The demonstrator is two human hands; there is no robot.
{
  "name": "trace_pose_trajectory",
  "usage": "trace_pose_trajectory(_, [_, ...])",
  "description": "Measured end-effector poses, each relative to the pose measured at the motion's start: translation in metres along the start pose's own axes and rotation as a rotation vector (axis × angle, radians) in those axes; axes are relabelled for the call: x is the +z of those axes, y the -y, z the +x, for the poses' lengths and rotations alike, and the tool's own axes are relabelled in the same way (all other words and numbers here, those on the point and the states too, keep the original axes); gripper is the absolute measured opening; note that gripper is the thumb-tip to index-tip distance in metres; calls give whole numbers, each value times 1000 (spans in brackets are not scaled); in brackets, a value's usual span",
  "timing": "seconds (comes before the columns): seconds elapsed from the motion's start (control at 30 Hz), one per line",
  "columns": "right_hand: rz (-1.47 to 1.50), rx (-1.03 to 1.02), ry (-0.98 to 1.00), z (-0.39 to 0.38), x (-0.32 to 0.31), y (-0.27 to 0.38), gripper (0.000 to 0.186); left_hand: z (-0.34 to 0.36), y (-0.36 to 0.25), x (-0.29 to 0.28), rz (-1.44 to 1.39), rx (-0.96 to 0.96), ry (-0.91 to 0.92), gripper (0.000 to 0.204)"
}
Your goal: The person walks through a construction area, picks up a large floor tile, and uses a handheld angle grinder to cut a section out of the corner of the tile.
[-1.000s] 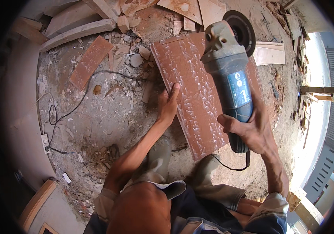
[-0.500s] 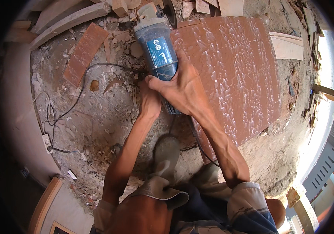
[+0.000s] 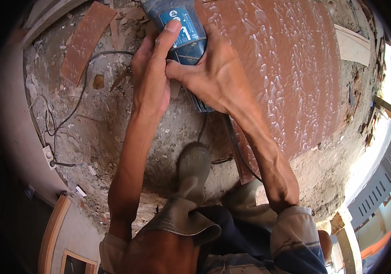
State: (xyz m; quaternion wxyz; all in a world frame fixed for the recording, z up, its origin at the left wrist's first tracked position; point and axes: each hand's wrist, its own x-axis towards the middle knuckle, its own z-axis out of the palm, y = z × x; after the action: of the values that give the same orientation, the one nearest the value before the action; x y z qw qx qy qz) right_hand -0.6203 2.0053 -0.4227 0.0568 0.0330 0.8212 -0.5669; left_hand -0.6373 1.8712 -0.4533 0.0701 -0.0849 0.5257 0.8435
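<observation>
A blue angle grinder point(image 3: 184, 34) is held between my hands at the top of the picture; its front end lies beyond the upper edge. My right hand point(image 3: 220, 73) is closed around the rear of its body, with the thumb across the underside of the label. My left hand point(image 3: 152, 75) grips the left side, its thumb stretched up over the label and its fingers partly hidden. Just right of the grinder lies a large reddish-brown panel point(image 3: 287, 82) with a wavy, glossy textured face. A black cable point(image 3: 245, 160) runs beside the panel's near edge.
A narrow reddish-brown offcut point(image 3: 88, 43) lies at the far left on rubble-strewn ground point(image 3: 108, 118). Another dark cable point(image 3: 83, 86) winds toward a white socket block point(image 3: 49, 156) by the left wall. My boot point(image 3: 194, 164) stands below the grinder. A pale board point(image 3: 353, 44) lies beyond the panel.
The whole view has shifted, and the grinder now sits higher, its disc end out of the picture. My left hand has moved up its side, the thumb now over the label. My right hand keeps its grip.
</observation>
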Motion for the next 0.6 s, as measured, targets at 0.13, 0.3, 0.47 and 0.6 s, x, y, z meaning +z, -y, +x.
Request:
trace_pose_trajectory(0.13, [-13,6,0,2,-3,4,69,2,-6,3,-8,0,10,52])
trace_pose_trajectory(0.3, [-22,-10,20,4,-7,8,71,4,-9,3,-7,0,10,52])
trace_pose_trajectory(0.47, [-27,19,33,3,-10,14,70,1,-15,9,-5,-15,-13,53])
trace_pose_trajectory(0.6, [-8,11,33,5,-11,18,71,3,-20,11,0,-5,-12,54])
